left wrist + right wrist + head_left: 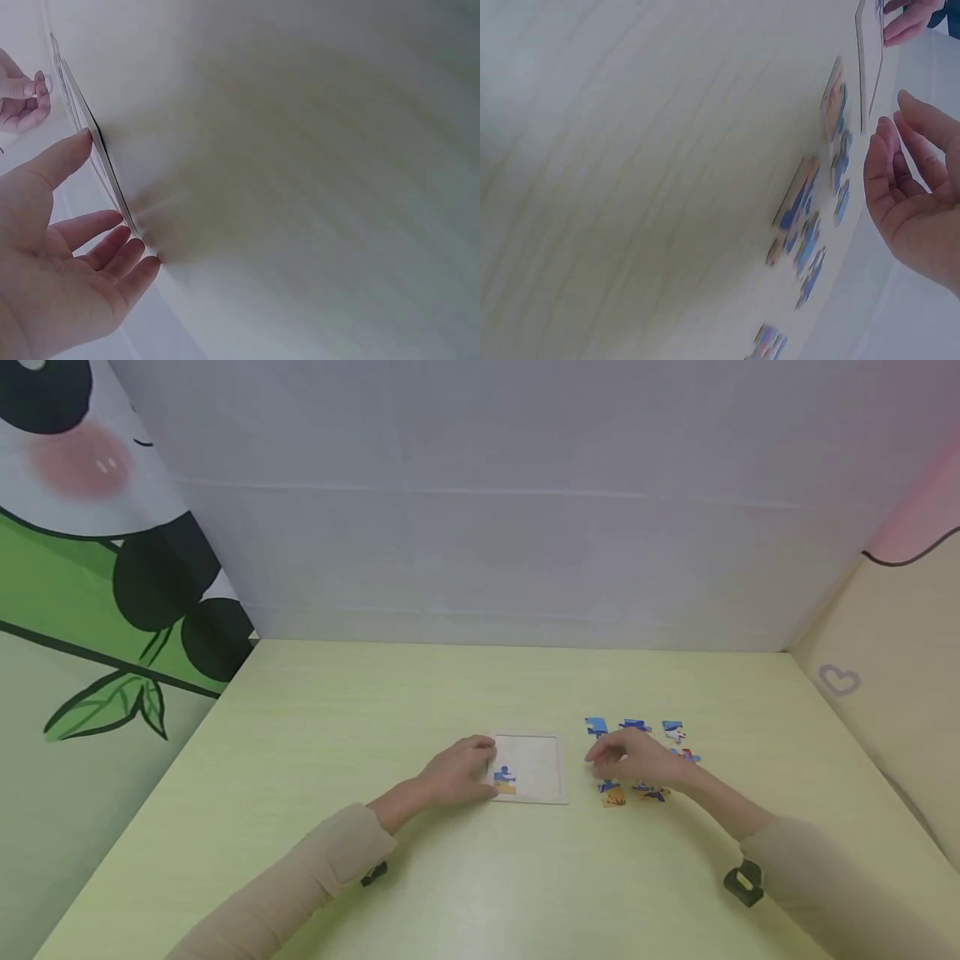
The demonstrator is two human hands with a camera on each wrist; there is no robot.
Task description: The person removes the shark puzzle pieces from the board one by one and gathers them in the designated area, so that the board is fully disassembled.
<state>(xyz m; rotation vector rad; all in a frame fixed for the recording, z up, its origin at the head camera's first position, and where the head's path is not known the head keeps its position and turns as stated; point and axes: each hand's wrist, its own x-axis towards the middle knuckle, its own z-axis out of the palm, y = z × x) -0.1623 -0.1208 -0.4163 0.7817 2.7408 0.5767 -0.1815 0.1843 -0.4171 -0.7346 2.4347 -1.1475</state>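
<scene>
My left hand [459, 774] rests at the left side of a pale, square puzzle frame [562, 768], its thumb and fingertips touching the edge. Inside the frame's near left corner sits a blue and orange puzzle piece [506, 781]; the rest of its bed is bare. To the right, my right hand [637, 758] hovers over loose puzzle pieces, fingers loosely bent. In the right wrist view, nothing shows between the right thumb and fingers [879, 169]. An orange and blue puzzle piece [612, 793] lies just in front of this hand, which hides part of the group.
Several loose pieces lie around the right hand, among them a blue corner piece [596, 726] and a blue and white piece [673, 730]. Behind the pale yellow table [420, 693] rises a grey-white wall [480, 560]. Printed panels flank both sides.
</scene>
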